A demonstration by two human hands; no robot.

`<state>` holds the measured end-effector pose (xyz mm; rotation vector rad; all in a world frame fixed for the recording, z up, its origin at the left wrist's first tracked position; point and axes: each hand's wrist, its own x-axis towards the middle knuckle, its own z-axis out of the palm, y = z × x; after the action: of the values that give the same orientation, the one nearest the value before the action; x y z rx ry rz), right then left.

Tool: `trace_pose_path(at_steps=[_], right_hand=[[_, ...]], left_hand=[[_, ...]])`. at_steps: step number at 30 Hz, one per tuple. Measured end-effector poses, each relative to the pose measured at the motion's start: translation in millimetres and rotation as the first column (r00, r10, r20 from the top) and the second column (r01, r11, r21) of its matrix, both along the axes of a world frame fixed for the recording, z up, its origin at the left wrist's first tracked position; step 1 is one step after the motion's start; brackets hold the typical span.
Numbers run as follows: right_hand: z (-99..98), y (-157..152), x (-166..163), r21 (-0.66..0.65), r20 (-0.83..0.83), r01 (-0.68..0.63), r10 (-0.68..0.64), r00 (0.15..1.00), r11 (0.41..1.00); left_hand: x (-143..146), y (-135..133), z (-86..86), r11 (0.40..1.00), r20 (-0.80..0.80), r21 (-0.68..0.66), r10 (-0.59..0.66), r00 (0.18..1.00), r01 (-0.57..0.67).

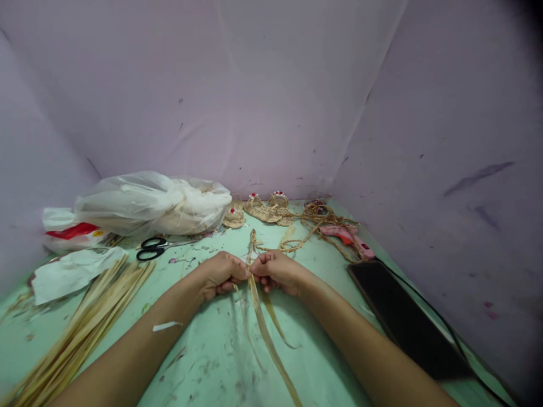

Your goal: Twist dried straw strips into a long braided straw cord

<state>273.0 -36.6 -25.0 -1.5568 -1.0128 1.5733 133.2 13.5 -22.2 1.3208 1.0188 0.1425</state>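
Note:
My left hand [224,273] and my right hand [278,271] meet at the middle of the green table, both closed on the end of a braid [253,240] of dried plant fibre. Past my fingers the finished braid points away from me and joins a thin cord running right. Loose flat strands [265,322] hang from the pinch toward me, a wide one in the middle and narrower ones at the sides. My fingertips almost touch and hide the crossing of the strands.
At left lie a bundle of dried strips [91,322], white paper [76,274], black-handled scissors [150,249] and a stuffed plastic bag [153,203]. Woven pieces with red beads [265,210] line the back wall. At right are coiled braid [318,215], a pink glue gun [345,234] and a dark slab [407,319].

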Motion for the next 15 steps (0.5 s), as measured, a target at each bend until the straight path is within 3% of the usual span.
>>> trace_pose_path(at_steps=[11, 13, 15], right_hand=[[-2.9, 0, -1, -0.016, 0.033, -0.014, 0.014, 0.999, 1.0], [-5.0, -1, -2, -0.014, 0.033, 0.003, -0.002, 0.999, 1.0], [-7.5, -3, -3, 0.011, 0.011, 0.017, -0.017, 1.0, 1.0]], left_hand=[[0, -4, 15.8, 0.951, -0.25, 0.307, 0.04, 0.967, 0.04], [2, -12, 18.0, 0.883, -0.343, 0.455, 0.052, 0.938, 0.118], [6, -25, 19.8, 0.758, -0.436, 0.615, 0.097, 0.895, 0.218]])
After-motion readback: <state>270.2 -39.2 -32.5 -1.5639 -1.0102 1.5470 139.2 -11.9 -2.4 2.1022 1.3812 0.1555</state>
